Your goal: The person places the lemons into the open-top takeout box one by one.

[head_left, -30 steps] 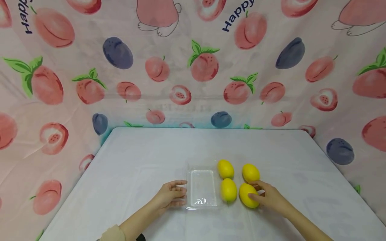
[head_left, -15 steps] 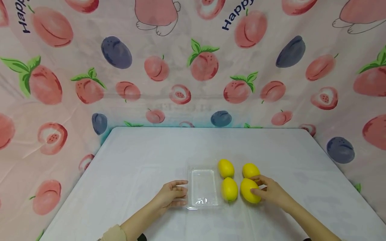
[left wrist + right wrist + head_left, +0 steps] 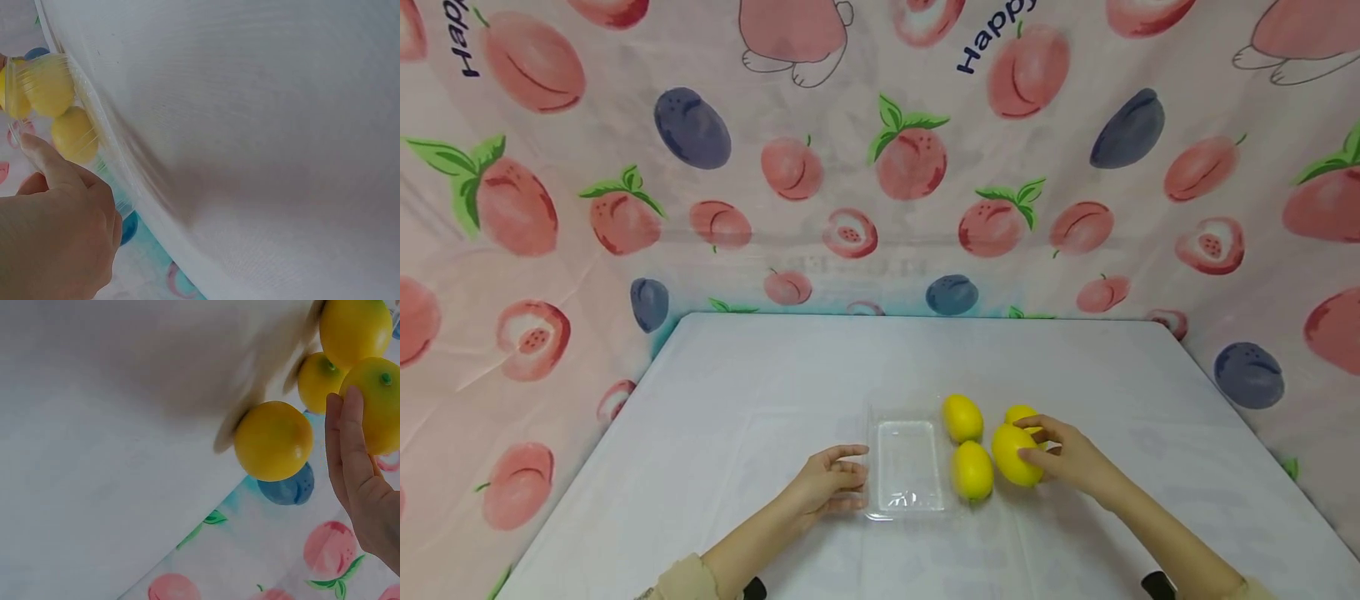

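My right hand (image 3: pixel 1075 462) grips a yellow lemon (image 3: pixel 1011 454), thumb and fingers on its right side. In the right wrist view the held lemon (image 3: pixel 378 412) appears raised from the cloth, its green tip showing. Behind it in the head view, another lemon (image 3: pixel 1019 412) is mostly covered. Two more, a far lemon (image 3: pixel 962 418) and a near lemon (image 3: pixel 973 472), lie in a column beside the right wall of a clear plastic box (image 3: pixel 906 467). At that box's left wall, my left hand (image 3: pixel 823 483) rests its extended fingertips. Nothing lies inside the box.
A white cloth (image 3: pixel 775 375) covers the table. Behind and at both sides hangs a fruit-print curtain (image 3: pixel 745 275). The table's back edge runs just below the curtain's printed plums.
My right hand has lifted the near right lemon and carried it slightly away from me, so it now overlaps the lemon behind. My left hand stays at the box.
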A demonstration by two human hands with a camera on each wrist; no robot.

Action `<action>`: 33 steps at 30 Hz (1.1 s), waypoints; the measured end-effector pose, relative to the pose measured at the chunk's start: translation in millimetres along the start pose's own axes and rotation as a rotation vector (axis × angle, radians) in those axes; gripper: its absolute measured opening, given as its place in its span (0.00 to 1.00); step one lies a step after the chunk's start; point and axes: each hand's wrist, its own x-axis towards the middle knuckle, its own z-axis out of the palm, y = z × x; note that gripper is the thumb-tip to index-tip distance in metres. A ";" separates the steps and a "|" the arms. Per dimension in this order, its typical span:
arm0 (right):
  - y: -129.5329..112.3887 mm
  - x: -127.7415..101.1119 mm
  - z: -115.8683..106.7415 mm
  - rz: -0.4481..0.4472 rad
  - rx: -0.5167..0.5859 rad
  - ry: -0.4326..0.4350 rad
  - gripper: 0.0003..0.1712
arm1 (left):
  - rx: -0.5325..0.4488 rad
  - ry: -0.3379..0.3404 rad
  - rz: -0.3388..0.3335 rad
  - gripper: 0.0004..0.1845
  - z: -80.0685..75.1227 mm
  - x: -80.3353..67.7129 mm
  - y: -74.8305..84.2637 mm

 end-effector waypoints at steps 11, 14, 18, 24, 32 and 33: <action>-27.5 14.8 6.3 0.030 0.035 0.017 0.29 | 0.005 -0.006 0.007 0.27 1.6 2.8 -0.5; -34.3 20.0 10.5 0.048 0.046 0.019 0.28 | 0.012 0.006 0.009 0.27 3.0 1.2 -0.4; -43.8 25.5 16.5 0.048 0.075 0.006 0.28 | 0.018 0.016 0.012 0.27 4.2 -0.4 -0.7; -55.0 36.6 24.1 0.001 0.152 -0.031 0.28 | 0.018 0.017 0.007 0.27 3.7 0.3 -0.5; -65.5 54.0 35.9 0.020 0.198 -0.073 0.29 | 0.004 0.001 0.008 0.28 4.0 -1.2 0.4; -67.4 55.8 37.6 0.028 0.191 -0.076 0.29 | 0.002 0.001 0.008 0.28 4.4 -1.5 0.9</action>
